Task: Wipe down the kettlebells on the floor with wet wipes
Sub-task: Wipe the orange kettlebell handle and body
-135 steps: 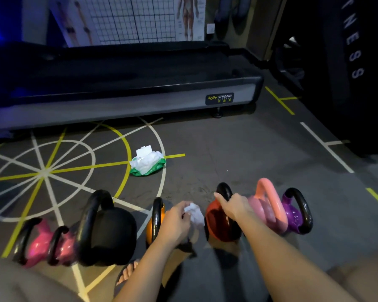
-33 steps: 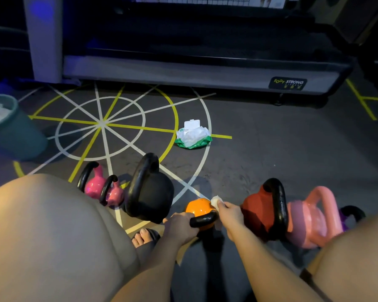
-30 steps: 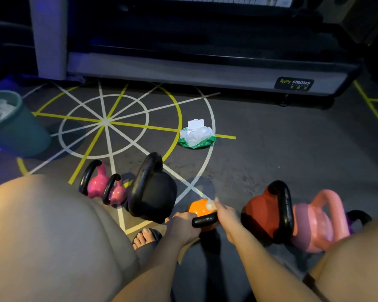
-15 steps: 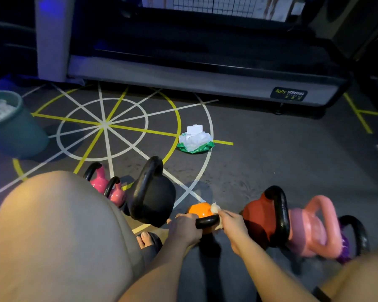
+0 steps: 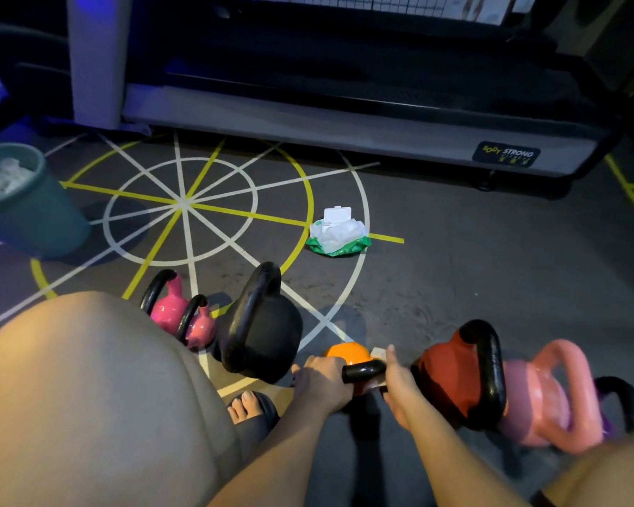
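Orange kettlebell (image 5: 346, 354) is gripped by left hand (image 5: 321, 384) | wet wipe (image 5: 378, 354) is pinched against it by right hand (image 5: 399, 386) | step: body being wiped | next: handle (image 5: 363, 371), likely

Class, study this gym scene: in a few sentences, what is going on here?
A person's left hand grips the orange kettlebell's black handle while the right hand holds a wet wipe against it. A black kettlebell and a red kettlebell stand either side; the wipe pack lies open farther out.
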`<state>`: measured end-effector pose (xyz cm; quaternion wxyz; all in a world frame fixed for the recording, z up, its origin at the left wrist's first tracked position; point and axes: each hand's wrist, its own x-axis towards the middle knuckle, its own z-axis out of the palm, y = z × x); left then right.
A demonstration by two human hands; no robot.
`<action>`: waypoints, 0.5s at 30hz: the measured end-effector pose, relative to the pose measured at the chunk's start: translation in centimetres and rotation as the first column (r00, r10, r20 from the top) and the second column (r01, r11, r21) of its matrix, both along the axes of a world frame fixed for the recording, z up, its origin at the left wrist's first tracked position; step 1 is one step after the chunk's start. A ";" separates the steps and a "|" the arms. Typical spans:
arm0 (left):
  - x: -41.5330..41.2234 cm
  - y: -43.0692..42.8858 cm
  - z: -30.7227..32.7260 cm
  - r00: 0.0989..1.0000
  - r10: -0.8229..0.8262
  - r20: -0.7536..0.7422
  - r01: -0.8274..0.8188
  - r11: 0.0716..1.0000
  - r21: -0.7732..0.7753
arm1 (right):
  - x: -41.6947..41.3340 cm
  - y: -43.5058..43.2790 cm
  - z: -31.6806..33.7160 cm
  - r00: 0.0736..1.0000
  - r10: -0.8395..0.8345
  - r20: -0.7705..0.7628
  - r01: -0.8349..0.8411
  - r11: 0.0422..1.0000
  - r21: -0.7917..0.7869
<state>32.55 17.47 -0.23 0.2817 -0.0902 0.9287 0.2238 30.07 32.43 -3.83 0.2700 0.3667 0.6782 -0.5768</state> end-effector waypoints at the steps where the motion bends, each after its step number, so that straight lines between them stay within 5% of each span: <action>1: -0.2 0.0 0.2 1.000 -0.004 0.004 0.004 1.000 0.000 | 0.1 0.2 0.1 1.000 0.001 -0.008 -0.001 1.000 0.000; 15: -1.0 0.5 1.1 1.000 -0.014 0.015 0.014 1.000 -0.019 | 2.0 1.9 4.3 0.959 0.093 -0.267 -0.043 0.981 0.188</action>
